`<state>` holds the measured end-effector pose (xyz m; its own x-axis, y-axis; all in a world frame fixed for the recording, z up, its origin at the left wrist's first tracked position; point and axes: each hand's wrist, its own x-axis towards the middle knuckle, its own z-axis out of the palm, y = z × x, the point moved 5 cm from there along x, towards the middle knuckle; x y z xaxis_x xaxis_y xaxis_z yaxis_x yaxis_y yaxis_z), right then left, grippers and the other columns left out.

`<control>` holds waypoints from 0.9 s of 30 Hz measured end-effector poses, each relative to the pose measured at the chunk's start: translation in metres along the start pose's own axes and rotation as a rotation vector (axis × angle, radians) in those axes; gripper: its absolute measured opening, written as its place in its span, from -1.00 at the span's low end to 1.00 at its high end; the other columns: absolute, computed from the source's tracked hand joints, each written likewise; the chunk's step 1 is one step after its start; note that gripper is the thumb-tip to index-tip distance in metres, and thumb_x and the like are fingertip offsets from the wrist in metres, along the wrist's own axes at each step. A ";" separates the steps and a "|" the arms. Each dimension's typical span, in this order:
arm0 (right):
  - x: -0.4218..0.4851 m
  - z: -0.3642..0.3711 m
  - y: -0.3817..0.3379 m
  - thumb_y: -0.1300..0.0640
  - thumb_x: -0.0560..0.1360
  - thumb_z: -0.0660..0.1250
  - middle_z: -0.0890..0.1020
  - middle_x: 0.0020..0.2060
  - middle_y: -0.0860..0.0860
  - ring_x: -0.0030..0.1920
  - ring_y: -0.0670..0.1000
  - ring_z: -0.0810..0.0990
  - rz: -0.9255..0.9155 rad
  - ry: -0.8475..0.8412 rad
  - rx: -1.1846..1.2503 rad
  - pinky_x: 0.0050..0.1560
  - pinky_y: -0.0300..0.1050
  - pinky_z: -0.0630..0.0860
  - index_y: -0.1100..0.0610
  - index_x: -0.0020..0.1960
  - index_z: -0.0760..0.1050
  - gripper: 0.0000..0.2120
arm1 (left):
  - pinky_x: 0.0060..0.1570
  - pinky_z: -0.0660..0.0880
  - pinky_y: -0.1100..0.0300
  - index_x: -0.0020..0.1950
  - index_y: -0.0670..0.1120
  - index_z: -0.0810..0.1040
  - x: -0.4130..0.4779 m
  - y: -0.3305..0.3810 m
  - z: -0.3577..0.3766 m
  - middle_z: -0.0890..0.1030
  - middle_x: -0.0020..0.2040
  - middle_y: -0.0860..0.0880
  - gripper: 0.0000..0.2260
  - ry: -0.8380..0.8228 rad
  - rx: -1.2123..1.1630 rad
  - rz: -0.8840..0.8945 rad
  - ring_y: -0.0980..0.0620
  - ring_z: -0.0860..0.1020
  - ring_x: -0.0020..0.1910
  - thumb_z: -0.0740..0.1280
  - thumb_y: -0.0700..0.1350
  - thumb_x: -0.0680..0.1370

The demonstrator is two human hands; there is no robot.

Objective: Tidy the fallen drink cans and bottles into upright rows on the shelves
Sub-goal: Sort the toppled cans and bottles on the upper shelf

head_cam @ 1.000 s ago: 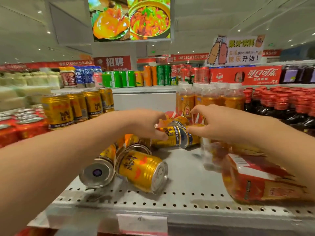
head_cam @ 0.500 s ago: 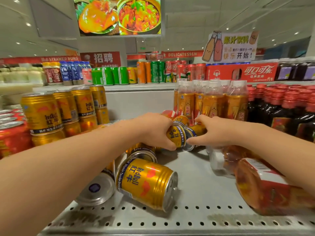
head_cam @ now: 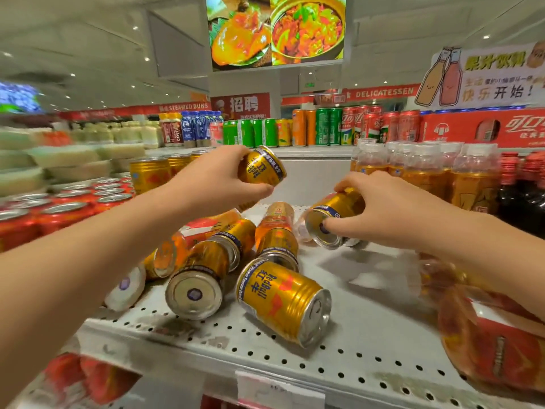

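Drink cans [head_cam: 206, 261] lie tipped over on the grey shelf [head_cam: 368, 329] with the little holes. Nearest, below and between the two grips, the front can [head_cam: 283, 302] lies on its side with its pull-tab end facing out. Just left of it, under the left arm, the second can [head_cam: 193, 293] lies with its flat bottom facing out. The third can [head_cam: 244, 231] lies right behind that one. Further left, under the same arm, a white-capped bottle [head_cam: 174, 255] lies on its side. Under the right arm a big bottle [head_cam: 495, 343] of orange drink lies on its side too; it looks blurry. A small bottle [head_cam: 277, 231] lies flat just behind the front can, between the grips.

The right grip [head_cam: 392, 211] grasps the tilted can [head_cam: 336, 216], with the fingers over its side and the thumb on its bottom rim. This can is low by the shelf; I cannot tell if it touches. The left grip [head_cam: 218, 181] grasps the lifted can [head_cam: 261, 166], which leans in the air, higher than the right grip.

Behind the left grip, upright gold cans [head_cam: 150, 172] stand together, with red cans [head_cam: 67, 211] to their left. Behind the right grip stand upright orange bottles [head_cam: 427, 172], and dark bottles [head_cam: 519, 187] with red caps are to their right. Far behind both grips, green, orange and red far cans [head_cam: 324, 128] stand in a line.
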<state>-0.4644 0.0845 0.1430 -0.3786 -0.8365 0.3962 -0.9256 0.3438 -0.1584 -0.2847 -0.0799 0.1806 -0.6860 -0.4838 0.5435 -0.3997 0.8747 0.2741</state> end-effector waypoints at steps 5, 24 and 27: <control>0.004 -0.001 -0.031 -0.46 0.28 0.33 0.53 -0.01 -0.07 -0.17 -0.09 0.57 -0.080 -0.015 0.026 -0.25 -0.13 0.57 -0.18 0.32 0.38 -0.31 | -0.41 0.36 0.25 -0.09 0.09 0.48 -0.013 -0.041 -0.020 0.57 -0.20 0.07 -0.70 0.001 0.161 -0.080 0.17 0.52 -0.29 0.48 0.23 0.43; 0.012 0.003 -0.031 -0.47 0.22 0.34 0.52 0.01 -0.18 -0.07 -0.13 0.58 0.019 -0.151 -0.053 -0.06 -0.07 0.61 -0.26 0.26 0.39 -0.34 | -0.19 0.43 0.47 0.39 0.14 0.43 0.008 -0.056 0.007 0.56 0.14 0.16 -0.39 -0.242 0.066 0.173 0.29 0.55 -0.02 0.48 0.29 0.41; -0.002 0.012 -0.025 -0.42 0.29 0.39 0.50 -0.03 -0.21 -0.10 -0.16 0.55 0.052 -0.242 -0.105 -0.04 -0.08 0.60 -0.26 0.25 0.38 -0.40 | 0.00 0.46 0.43 0.41 0.17 0.40 0.009 -0.034 0.021 0.55 0.19 0.18 -0.39 -0.300 -0.002 0.314 0.23 0.55 0.07 0.50 0.26 0.42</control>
<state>-0.4405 0.0722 0.1358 -0.4268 -0.8899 0.1607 -0.9043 0.4205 -0.0731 -0.2900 -0.1141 0.1595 -0.9207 -0.1809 0.3457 -0.1424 0.9807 0.1340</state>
